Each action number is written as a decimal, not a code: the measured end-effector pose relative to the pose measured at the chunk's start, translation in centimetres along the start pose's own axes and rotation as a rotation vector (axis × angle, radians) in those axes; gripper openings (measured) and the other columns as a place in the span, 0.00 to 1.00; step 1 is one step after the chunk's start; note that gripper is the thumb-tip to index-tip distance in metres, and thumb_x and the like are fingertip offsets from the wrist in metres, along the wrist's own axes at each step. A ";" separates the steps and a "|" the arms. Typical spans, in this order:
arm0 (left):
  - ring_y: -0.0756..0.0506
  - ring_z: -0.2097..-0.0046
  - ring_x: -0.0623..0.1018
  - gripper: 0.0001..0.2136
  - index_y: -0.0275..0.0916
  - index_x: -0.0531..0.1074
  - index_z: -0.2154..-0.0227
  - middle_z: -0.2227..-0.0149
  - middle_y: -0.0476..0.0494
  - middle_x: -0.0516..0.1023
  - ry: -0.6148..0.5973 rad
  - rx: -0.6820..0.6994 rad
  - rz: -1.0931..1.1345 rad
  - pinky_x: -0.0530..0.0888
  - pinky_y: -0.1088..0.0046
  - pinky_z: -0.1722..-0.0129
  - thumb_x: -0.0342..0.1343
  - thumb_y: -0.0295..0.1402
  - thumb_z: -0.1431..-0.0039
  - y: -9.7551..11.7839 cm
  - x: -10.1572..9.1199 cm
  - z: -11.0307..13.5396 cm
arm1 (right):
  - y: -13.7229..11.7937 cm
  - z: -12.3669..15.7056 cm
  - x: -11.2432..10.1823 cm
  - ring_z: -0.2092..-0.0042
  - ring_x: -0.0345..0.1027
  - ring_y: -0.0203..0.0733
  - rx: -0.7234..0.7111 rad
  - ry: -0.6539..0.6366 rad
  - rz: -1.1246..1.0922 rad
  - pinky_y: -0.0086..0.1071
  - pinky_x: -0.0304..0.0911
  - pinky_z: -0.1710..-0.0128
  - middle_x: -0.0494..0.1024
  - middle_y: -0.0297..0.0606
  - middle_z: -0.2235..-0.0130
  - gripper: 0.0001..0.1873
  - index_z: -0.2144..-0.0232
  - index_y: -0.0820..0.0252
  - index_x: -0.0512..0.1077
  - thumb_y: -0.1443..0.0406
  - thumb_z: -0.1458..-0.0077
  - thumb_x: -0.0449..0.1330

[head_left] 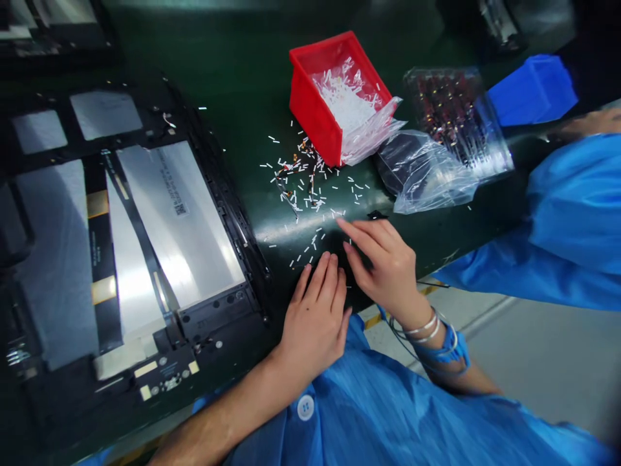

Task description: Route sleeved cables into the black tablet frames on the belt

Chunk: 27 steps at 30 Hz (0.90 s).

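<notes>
My left hand (315, 317) lies flat, palm down, at the near edge of the dark green table, fingers stretched out beside several small white strips (314, 241). To its right, my right hand (385, 262) reaches over the tabletop with its index finger and thumb apart. The index fingertip is by a few white strips, and I see nothing held between finger and thumb. A small black piece (377, 215) shows just beyond its knuckles. Further in, thin wired parts (291, 169) lie among more scattered strips. Metal bangles and a blue wrist strap (453, 349) circle my right wrist.
An opened device with silver battery packs (179, 226) fills the left side. A red bin (316, 113) holds white strips and plastic bags. Right of it are a clear bag (431, 178), a tray of wired parts (497, 145) and a blue bin (533, 90). Another person's blue sleeve (577, 213) reaches in.
</notes>
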<state>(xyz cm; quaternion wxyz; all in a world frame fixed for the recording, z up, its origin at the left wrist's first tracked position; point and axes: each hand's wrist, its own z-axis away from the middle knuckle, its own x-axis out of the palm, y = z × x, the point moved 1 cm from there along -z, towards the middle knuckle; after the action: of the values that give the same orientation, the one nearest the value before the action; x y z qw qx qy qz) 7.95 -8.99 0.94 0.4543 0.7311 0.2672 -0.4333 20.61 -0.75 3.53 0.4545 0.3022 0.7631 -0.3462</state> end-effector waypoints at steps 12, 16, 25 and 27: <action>0.39 0.38 0.64 0.20 0.27 0.68 0.47 0.42 0.33 0.68 0.039 -0.009 0.001 0.61 0.58 0.40 0.44 0.35 0.36 -0.3 -0.2 0.1 | 0.2 -2.9 3.0 0.36 0.54 0.52 -0.043 -0.272 0.209 0.46 0.61 0.45 0.61 0.50 0.37 0.26 0.40 0.67 0.60 0.61 0.37 0.47; 0.39 0.38 0.65 0.20 0.26 0.68 0.47 0.42 0.32 0.69 0.079 -0.018 0.017 0.61 0.57 0.40 0.44 0.33 0.36 -0.1 -0.2 0.1 | -1.0 -1.1 0.4 0.39 0.60 0.49 -0.010 -0.261 0.184 0.44 0.64 0.50 0.65 0.47 0.39 0.24 0.40 0.65 0.60 0.64 0.36 0.44; 0.37 0.43 0.71 0.16 0.25 0.71 0.53 0.46 0.30 0.73 0.192 0.011 0.006 0.68 0.55 0.46 0.45 0.30 0.37 -0.1 -0.4 0.1 | 0.9 -9.6 3.5 0.34 0.50 0.47 -0.244 -0.410 0.057 0.47 0.58 0.42 0.59 0.40 0.35 0.25 0.39 0.61 0.58 0.67 0.37 0.46; 0.37 0.44 0.72 0.16 0.26 0.71 0.53 0.47 0.31 0.74 0.218 0.003 0.020 0.69 0.56 0.46 0.46 0.30 0.37 -0.1 -0.5 0.2 | 0.8 -8.2 3.3 0.35 0.52 0.49 -0.185 -0.420 0.082 0.47 0.60 0.44 0.60 0.46 0.36 0.24 0.40 0.67 0.61 0.68 0.37 0.46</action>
<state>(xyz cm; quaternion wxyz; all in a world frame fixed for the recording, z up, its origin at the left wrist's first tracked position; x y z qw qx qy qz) 7.55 -9.13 1.29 0.4256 0.7773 0.3071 -0.3471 15.89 6.76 3.20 0.6428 0.2112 0.6674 -0.3112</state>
